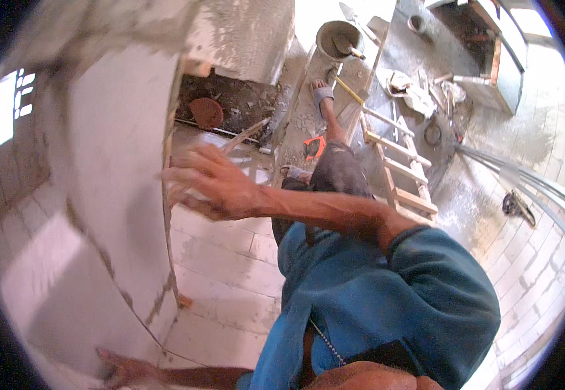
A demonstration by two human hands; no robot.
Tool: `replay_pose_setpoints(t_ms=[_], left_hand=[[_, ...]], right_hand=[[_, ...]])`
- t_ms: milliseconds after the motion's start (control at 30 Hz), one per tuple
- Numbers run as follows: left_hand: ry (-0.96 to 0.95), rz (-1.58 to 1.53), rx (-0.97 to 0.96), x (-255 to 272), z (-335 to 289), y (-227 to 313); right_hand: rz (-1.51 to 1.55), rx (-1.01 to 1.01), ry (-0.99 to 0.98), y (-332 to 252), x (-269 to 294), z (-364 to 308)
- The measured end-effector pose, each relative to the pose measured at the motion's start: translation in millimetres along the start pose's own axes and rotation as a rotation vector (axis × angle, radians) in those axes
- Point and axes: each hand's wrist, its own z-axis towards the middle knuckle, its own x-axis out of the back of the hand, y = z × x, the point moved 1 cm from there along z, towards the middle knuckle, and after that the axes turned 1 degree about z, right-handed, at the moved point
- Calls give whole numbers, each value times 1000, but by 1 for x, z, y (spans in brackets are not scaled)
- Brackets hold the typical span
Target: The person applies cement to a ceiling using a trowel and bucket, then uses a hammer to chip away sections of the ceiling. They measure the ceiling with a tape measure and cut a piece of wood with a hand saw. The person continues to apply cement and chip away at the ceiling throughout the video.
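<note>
The person stands with feet on a grey board (301,123), and both arms are stretched toward a pale wall panel (117,117), which rises at the left. The right hand (214,185) is at the long vertical edge of this panel, with its fingers loosely spread and half bent; nothing is seen between them, and because of the blur it cannot be told whether they touch the edge. The left hand (130,372) is low on the same side, the thumb apart from the fingers, near the panel's lower part, maybe for keeping balance (this is only a supposition). At the far end of the board there is a round bucket (319,44), which contains grey mortar (332,32); a trowel (348,47) lies inside, its handle over the rim, probably so that it stays clean and easy to take. A reddish basin (206,113) rests lower, among rubble; its content is not clear. Beside the board, a wooden ladder (405,171) lies or leans, which of the two cannot be told, and beyond it a white sack (419,99) is crumpled, perhaps simply put aside there.
</note>
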Motion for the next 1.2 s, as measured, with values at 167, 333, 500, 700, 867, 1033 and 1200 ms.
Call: replay_pose_setpoints(t_ms=[167, 333, 500, 700, 867, 1033, 1200], left_hand=[[-285, -77, -150, -35, -67, 67], [-663, -28, -189, -77, -143, 138], [-848, 71, -199, -125, -168, 185], [-906, 208, -188, -146, -183, 213], [-897, 232, -177, -148, -171, 216], [-792, 226, -124, -89, -109, 176], [-500, 121, -43, 12, 31, 59]], right_hand=[[-6, -1009, -89, 208, 59, -174], [-509, -1282, 102, 447, 202, -330], [-1017, -1231, -306, 634, 334, -451], [-1361, -1269, -146, 716, 349, -483], [-1267, -1252, -206, 736, 368, -479], [-1005, -1131, -281, 673, 349, -439], [-727, -1200, -399, 496, 304, -388]])
